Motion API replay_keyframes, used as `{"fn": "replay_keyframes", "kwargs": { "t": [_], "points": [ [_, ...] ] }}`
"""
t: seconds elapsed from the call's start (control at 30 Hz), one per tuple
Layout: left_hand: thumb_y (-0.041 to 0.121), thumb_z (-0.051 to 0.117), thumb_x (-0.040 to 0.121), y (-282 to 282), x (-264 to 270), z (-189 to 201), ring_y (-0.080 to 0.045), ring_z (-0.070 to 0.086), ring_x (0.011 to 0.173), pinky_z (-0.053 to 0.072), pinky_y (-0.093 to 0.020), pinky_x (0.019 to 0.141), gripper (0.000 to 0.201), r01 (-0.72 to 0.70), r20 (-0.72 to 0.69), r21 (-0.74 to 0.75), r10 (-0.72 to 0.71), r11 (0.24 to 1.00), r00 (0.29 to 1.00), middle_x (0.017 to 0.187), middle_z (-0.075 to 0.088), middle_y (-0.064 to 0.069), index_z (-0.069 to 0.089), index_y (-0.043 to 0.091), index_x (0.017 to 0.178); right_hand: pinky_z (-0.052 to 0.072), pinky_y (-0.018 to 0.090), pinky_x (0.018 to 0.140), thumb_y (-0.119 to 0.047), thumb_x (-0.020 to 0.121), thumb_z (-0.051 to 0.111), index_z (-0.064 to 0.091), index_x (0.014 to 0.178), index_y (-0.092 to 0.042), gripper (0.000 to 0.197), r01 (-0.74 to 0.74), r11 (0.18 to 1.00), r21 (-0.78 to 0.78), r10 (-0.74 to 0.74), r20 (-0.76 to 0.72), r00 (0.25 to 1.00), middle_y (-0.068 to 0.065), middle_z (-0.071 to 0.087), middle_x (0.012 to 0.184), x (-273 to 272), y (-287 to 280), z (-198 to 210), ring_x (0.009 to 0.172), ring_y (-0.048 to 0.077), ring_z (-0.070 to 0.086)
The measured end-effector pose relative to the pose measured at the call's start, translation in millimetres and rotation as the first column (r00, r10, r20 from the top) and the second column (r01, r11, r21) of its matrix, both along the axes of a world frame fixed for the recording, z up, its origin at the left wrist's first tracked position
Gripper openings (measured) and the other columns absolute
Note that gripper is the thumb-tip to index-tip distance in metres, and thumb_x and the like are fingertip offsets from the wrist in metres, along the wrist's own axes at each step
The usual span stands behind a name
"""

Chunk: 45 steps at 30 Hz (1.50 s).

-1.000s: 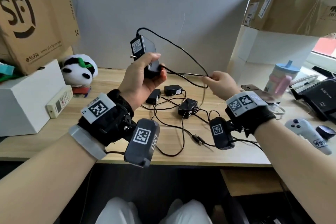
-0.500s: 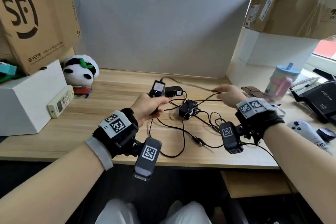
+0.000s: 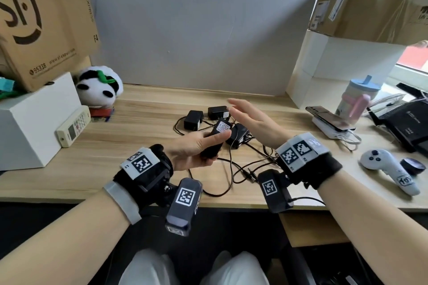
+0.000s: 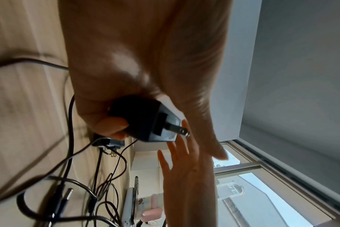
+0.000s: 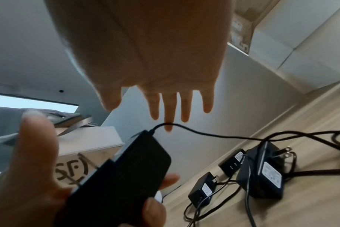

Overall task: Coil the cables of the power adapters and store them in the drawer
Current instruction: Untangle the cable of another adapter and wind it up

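My left hand (image 3: 213, 148) grips a black power adapter (image 3: 221, 127) just above the wooden desk (image 3: 143, 146), thumb on its labelled face; its plug prongs show in the left wrist view (image 4: 181, 130). Its cable (image 5: 204, 135) runs down into a tangle of black cables (image 3: 231, 169). My right hand (image 3: 245, 114) hovers flat beside the adapter, fingers straight (image 5: 169, 107) and holding nothing. Three other black adapters lie on the desk behind: one on the left (image 3: 193, 119), one at the back (image 3: 217, 112) and a larger one (image 3: 239, 135). No drawer is plainly in view.
At the left are a white remote (image 3: 73, 126), a panda plush (image 3: 99, 87), a white box and a cardboard box (image 3: 44, 23). To the right stand a phone on a stand (image 3: 328, 120), a cup (image 3: 356, 97), a white controller (image 3: 389, 169) and stacked boxes.
My left hand has brought the adapter down from chest height to just above the desk. My right hand has let go of the cable it pinched and spread flat.
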<state>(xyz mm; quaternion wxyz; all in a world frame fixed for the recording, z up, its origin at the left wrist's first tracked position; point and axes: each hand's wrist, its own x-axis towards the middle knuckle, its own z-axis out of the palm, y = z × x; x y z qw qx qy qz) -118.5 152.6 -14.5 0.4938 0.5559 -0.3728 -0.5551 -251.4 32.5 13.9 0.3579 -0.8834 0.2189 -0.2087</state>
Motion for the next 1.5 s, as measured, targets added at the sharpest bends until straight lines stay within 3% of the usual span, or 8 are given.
{"fn": "replay_keyframes", "kwargs": {
  "t": [0.13, 0.23, 0.4, 0.7, 0.87, 1.07, 1.27, 1.5],
  "points": [
    [0.068, 0.065, 0.061, 4.2, -4.4, 4.7, -0.015, 0.046, 0.066, 0.040, -0.022, 0.057, 0.062, 0.026, -0.052, 0.075, -0.022, 0.997, 0.998, 0.073, 0.051, -0.003, 0.058, 0.017, 0.095, 0.038, 0.028, 0.058, -0.049, 0.095, 0.038, 0.063, 0.085, -0.009, 0.048, 0.064, 0.986, -0.156, -0.096, -0.210, 0.973, 0.000, 0.056, 0.072, 8.9, 2.4, -1.3, 0.066, 0.018, 0.051],
    [0.055, 0.044, 0.090, 6.0, -4.8, 2.9, -0.015, 0.048, 0.067, 0.042, -0.022, 0.056, 0.041, -0.069, -0.091, 0.119, 0.080, 0.991, 0.993, 0.076, 0.052, -0.006, 0.056, 0.017, 0.104, 0.029, 0.026, 0.052, -0.050, 0.092, 0.044, 0.062, 0.058, -0.021, 0.049, 0.079, 0.996, -0.031, -0.084, -0.194, 0.977, -0.001, 0.044, 0.058, 5.6, -0.5, -9.3, 0.052, 0.013, 0.037],
    [0.022, 0.062, 0.089, 5.6, 0.9, -2.1, -0.018, 0.054, 0.076, 0.055, -0.022, 0.060, 0.026, -0.303, -0.466, 0.072, 0.301, 0.950, 0.832, 0.092, 0.056, -0.014, 0.059, 0.003, 0.106, 0.029, 0.032, 0.059, -0.030, 0.097, 0.045, 0.050, 0.064, -0.012, 0.039, 0.117, 0.987, 0.112, -0.128, 0.090, 0.988, 0.001, 0.037, 0.058, -2.9, -1.4, -14.5, 0.058, 0.019, 0.033],
    [0.009, 0.073, 0.076, 3.9, 1.1, -1.0, -0.017, 0.064, 0.073, 0.056, -0.023, 0.062, 0.018, -0.528, -0.496, 0.025, 0.469, 0.849, 0.731, 0.085, 0.067, -0.010, 0.061, 0.008, 0.090, 0.032, 0.025, 0.057, -0.027, 0.093, 0.055, 0.057, 0.067, -0.018, 0.027, 0.158, 0.983, 0.088, -0.173, 0.200, 0.964, 0.000, 0.045, 0.056, -20.9, -14.1, -12.2, 0.055, 0.015, 0.038],
    [0.021, 0.078, 0.064, 9.8, 10.2, -0.1, -0.023, 0.063, 0.083, 0.057, -0.025, 0.064, 0.044, -0.497, -0.388, 0.005, 0.459, 0.868, 0.799, 0.106, 0.066, -0.014, 0.061, 0.009, 0.103, 0.030, 0.020, 0.052, -0.031, 0.087, 0.062, 0.060, 0.065, -0.016, 0.026, 0.266, 0.960, 0.089, -0.280, 0.266, 0.923, 0.003, 0.045, 0.060, -37.3, -25.5, -4.7, 0.055, 0.014, 0.034],
    [0.009, 0.067, 0.080, 11.5, 3.7, 3.3, -0.022, 0.068, 0.081, 0.058, -0.029, 0.075, 0.017, -0.396, -0.430, -0.057, 0.336, 0.916, 0.838, 0.091, 0.071, -0.017, 0.064, 0.003, 0.095, 0.026, 0.022, 0.048, -0.028, 0.092, 0.057, 0.059, 0.066, -0.018, 0.027, 0.387, 0.903, 0.189, -0.430, 0.428, 0.795, -0.002, 0.038, 0.054, -36.9, -31.0, 1.6, 0.047, 0.009, 0.030],
    [0.002, 0.058, 0.085, 7.9, -11.1, 13.6, -0.025, 0.071, 0.081, 0.058, -0.033, 0.077, 0.020, -0.340, -0.605, -0.131, 0.197, 0.931, 0.771, 0.100, 0.068, -0.022, 0.060, -0.008, 0.102, 0.029, 0.022, 0.051, -0.020, 0.099, 0.041, 0.063, 0.079, -0.016, 0.030, 0.387, 0.918, -0.091, -0.369, 0.171, 0.914, -0.009, 0.049, 0.061, -12.1, -5.7, -29.1, 0.052, 0.008, 0.039],
    [-0.004, 0.061, 0.085, -2.3, -11.9, 9.1, -0.024, 0.069, 0.084, 0.059, -0.033, 0.073, 0.032, -0.570, -0.593, -0.142, 0.391, 0.810, 0.704, 0.103, 0.066, -0.022, 0.055, -0.010, 0.115, 0.045, 0.032, 0.070, -0.021, 0.099, 0.042, 0.067, 0.100, -0.018, 0.025, 0.187, 0.893, -0.409, -0.210, -0.012, 0.978, -0.004, 0.065, 0.088, -5.8, 19.2, -28.0, 0.081, 0.022, 0.057]
  ]
}}
